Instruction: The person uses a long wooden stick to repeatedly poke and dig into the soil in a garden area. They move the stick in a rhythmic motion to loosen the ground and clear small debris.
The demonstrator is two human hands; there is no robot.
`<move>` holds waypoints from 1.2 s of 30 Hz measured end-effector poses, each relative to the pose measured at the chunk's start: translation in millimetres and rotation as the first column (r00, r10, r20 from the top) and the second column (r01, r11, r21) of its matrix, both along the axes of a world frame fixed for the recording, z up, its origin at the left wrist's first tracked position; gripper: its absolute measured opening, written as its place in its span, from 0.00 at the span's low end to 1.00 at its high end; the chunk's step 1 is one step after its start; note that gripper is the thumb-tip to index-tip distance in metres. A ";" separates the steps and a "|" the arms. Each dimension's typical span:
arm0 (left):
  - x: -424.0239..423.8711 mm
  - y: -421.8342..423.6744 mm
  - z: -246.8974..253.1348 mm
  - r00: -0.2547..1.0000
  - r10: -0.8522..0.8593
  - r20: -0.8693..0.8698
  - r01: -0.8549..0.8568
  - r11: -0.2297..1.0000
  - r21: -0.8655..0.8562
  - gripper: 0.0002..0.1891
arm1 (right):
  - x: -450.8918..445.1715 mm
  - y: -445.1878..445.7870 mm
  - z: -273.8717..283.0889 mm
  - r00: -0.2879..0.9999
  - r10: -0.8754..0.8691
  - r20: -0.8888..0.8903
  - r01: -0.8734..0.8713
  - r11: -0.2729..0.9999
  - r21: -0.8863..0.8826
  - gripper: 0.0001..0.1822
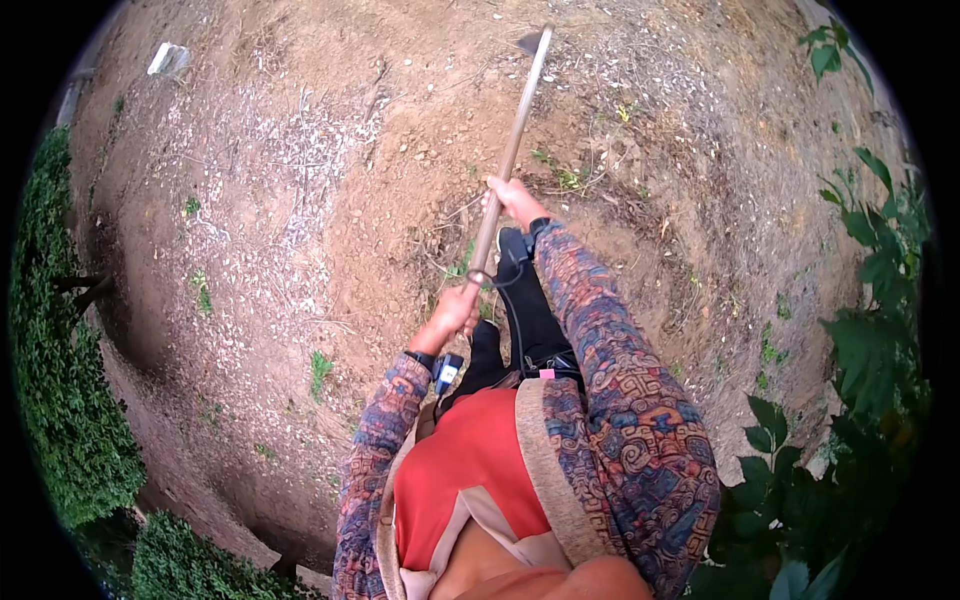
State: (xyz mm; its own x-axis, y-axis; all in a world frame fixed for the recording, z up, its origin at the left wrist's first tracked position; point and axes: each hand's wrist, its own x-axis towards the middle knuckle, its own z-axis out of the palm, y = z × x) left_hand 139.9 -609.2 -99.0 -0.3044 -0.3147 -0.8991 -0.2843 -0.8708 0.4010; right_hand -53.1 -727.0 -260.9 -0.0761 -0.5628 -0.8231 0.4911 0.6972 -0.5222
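Observation:
Both hands grip a long wooden-handled hoe that reaches away from me over bare soil. My left hand [454, 309] is closed around the near end of the wooden handle [512, 142]. Farther up the shaft, my right hand [514, 199] is wrapped around it. At the far end, a dark metal hoe blade [530, 43] points left, over or against the ground; contact cannot be made out. A dark cable [517, 319] loops near the handle's lower part and runs down towards my waist. Dark bands with small devices circle both wrists.
Loose brown soil [397, 195] with dry leaves and twigs surrounds my dark shoes. Small green weeds [570, 178] grow right of the handle. A white block [169, 58] lies far left. Leafy branches [862, 352] crowd the right; a clipped hedge [60, 360] and low wall edge [187, 510] lie left.

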 end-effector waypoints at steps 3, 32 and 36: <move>17.4 32.4 23.4 0.997 0.070 -0.021 -0.066 0.984 0.168 0.26 | 25.5 38.1 -11.9 0.980 0.188 0.063 -0.192 0.979 0.066 0.10; 112.1 92.5 123.5 0.995 -0.096 -0.030 0.099 0.985 0.144 0.25 | 48.0 59.4 54.8 0.963 -0.163 0.215 0.162 0.986 0.025 0.09; 50.5 32.0 75.7 0.991 -0.039 -0.127 0.047 0.997 0.055 0.25 | 4.5 2.8 55.1 0.966 -0.197 0.168 0.216 0.971 -0.104 0.12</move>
State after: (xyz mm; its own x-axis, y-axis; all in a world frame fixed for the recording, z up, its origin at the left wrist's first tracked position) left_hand 190.4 -577.2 -23.3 -0.4283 -0.2474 -0.8691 -0.2725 -0.8816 0.3853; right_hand -48.7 -724.2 -205.8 -0.0773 -0.6438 -0.7613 0.6994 0.5092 -0.5016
